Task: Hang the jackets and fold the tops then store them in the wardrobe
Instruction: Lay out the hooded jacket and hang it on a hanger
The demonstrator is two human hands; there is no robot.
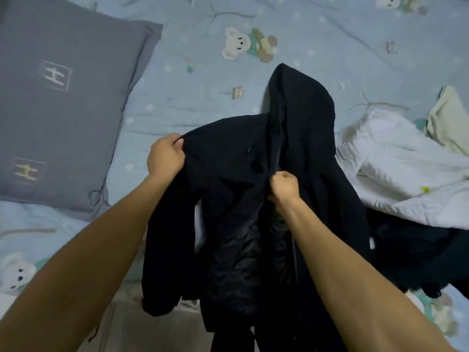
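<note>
A black hooded jacket (233,158) hangs in the air over the bed, its quilted lining showing at the open front and its hood standing up toward the far side. My left hand (166,154) pinches the jacket's left shoulder. My right hand (283,186) grips the front edge near the collar. One sleeve dangles at the lower left. No hanger is visible.
The bed has a light blue sheet (193,97) with bear prints. A grey pillow (63,97) lies at the left. White garments (396,158) are heaped at the right, with a cream cloth (449,118) behind and more dark clothing (418,255) below them.
</note>
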